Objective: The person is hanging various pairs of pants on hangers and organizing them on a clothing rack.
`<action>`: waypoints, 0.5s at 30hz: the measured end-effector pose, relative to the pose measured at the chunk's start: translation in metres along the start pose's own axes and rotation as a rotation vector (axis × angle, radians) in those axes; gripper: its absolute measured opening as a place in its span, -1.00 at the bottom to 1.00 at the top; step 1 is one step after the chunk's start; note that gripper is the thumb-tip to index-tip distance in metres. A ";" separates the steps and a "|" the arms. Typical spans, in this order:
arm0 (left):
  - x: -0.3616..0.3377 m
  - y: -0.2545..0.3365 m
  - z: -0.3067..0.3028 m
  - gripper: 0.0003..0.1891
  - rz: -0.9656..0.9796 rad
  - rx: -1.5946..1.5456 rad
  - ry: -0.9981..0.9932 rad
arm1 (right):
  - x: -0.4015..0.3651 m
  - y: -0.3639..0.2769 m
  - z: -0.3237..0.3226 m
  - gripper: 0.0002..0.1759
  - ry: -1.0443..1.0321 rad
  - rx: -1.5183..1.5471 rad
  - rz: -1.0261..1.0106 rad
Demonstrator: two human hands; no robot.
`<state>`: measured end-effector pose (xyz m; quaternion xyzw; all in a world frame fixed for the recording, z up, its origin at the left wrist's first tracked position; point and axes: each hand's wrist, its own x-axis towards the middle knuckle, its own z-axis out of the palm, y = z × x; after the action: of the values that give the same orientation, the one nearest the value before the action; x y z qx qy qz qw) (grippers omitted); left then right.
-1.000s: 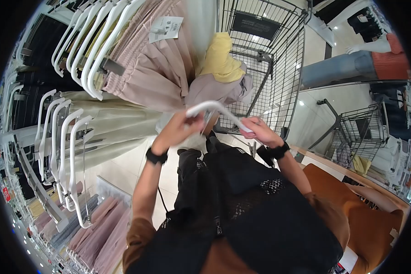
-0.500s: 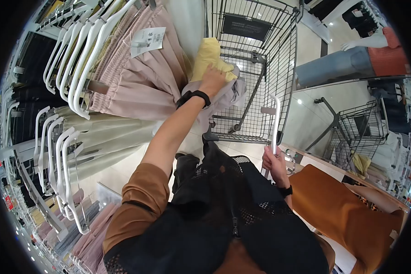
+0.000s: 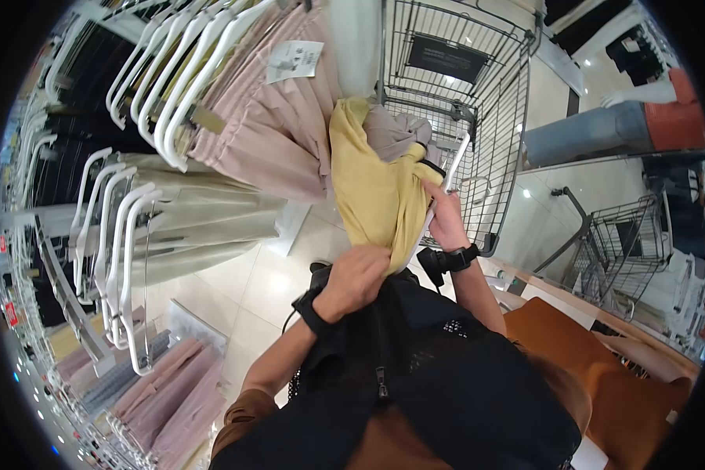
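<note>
A yellow garment (image 3: 368,188) hangs bunched in front of me over the near end of the cart; its kind is hard to make out. My left hand (image 3: 356,278) is closed on its lower edge, close to my body. In my right hand (image 3: 449,221) is a white hanger (image 3: 457,162), with the garment's upper side pressed against it by the fingers. Behind the yellow cloth, a greyish-mauve garment (image 3: 399,131) lies crumpled in the wire shopping cart (image 3: 493,149).
Pink trousers or skirts (image 3: 270,129) with a paper tag (image 3: 295,61) hang on the rack at left. Below them are pale green garments (image 3: 204,223) on white hangers (image 3: 117,251). A brown-orange garment (image 3: 572,368) is at lower right. A dressed mannequin (image 3: 627,125) appears at upper right.
My left hand has drawn the yellow garment out of the cart toward my body. My right hand has brought the hanger up and left against the garment.
</note>
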<state>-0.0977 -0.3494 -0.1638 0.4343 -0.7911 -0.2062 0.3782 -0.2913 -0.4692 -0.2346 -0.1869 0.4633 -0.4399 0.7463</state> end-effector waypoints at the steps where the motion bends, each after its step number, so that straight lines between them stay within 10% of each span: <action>1: -0.011 0.007 -0.002 -0.74 -0.026 -0.030 -0.040 | -0.009 -0.001 0.019 -0.75 0.128 -0.062 -0.094; 5: -0.043 0.019 -0.022 -0.68 -0.257 -0.168 -0.097 | -0.049 -0.013 0.056 -0.76 -0.030 -0.049 -0.080; 9: -0.047 0.006 -0.049 -0.23 -0.683 -0.529 0.423 | -0.093 -0.038 0.097 -0.69 -0.296 0.056 -0.088; 15: -0.052 -0.105 -0.065 -0.33 -0.883 -1.400 0.734 | -0.102 -0.062 0.119 -0.53 -0.898 -0.020 -0.046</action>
<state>0.0262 -0.3620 -0.2134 0.4073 -0.0762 -0.6151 0.6708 -0.2380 -0.4332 -0.0789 -0.3766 0.0936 -0.3272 0.8616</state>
